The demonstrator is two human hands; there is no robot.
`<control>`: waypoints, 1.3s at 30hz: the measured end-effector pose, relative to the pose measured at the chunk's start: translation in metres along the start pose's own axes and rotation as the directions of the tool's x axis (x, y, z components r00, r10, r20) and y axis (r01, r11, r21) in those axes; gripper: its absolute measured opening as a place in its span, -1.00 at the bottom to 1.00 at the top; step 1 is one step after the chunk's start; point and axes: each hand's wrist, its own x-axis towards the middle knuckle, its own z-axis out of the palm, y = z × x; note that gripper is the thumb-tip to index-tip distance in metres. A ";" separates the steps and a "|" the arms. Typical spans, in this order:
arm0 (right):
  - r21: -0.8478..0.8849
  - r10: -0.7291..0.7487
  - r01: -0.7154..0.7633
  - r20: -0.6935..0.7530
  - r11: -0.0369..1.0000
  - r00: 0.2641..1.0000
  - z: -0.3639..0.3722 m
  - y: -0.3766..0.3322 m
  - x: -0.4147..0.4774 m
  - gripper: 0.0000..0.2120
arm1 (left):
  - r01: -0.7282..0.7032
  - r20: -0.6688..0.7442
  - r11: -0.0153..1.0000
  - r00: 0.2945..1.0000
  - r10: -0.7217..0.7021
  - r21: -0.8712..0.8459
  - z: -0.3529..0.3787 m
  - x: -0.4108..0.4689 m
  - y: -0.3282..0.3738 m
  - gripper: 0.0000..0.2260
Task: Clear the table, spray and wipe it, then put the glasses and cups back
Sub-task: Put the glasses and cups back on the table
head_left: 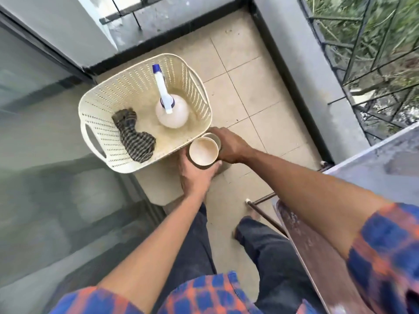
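Observation:
A cream plastic basket (106, 109) stands on a low stool on the balcony floor. Inside it stand a white spray bottle (172, 109) with a blue nozzle and a crumpled striped cloth (136, 138). My left hand (197, 175) grips a cream paper cup (203, 151) from below, just over the basket's near right rim. My right hand (231, 146) holds a second cup (214, 138), mostly hidden behind the first. The brown table (322, 257) shows at the lower right, under my right forearm.
A glass sliding door (40, 155) runs along the left. A grey parapet with a black metal railing (353, 71) closes the right side. Tiled floor (244, 91) lies beyond the basket. My legs and feet are below, beside the table's metal leg (263, 211).

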 end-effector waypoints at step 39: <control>0.464 0.453 -0.149 -0.660 0.873 0.600 -0.127 0.013 -0.313 -0.29 | -0.650 0.477 0.724 0.723 0.499 0.229 -0.033 -0.129 0.160 -0.41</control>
